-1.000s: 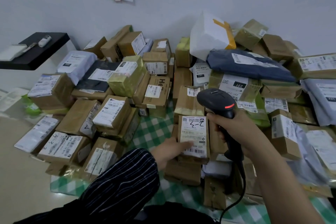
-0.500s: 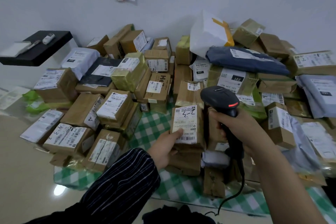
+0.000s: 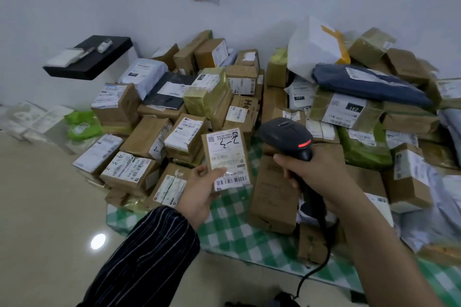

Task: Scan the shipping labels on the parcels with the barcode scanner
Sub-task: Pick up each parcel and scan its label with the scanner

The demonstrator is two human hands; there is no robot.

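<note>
At centre frame, above the check cloth (image 3: 239, 228), the left hand (image 3: 199, 189) is gripping a parcel (image 3: 225, 154) by its seven o'clock corner, thumb lying on the label (image 3: 224, 149), which is facing the camera. At three o'clock of it, the right hand (image 3: 314, 172) is grasping the scanner (image 3: 283, 133) by its handle; the red lamp is glowing and the window is hidden. Step in hand, by judgement: presenting this label. The next move is calling for aiming the scanner at the barcode (image 3: 232, 180), at the label's six o'clock edge. The pile (image 3: 154, 137) is spreading from nine to three o'clock.
</note>
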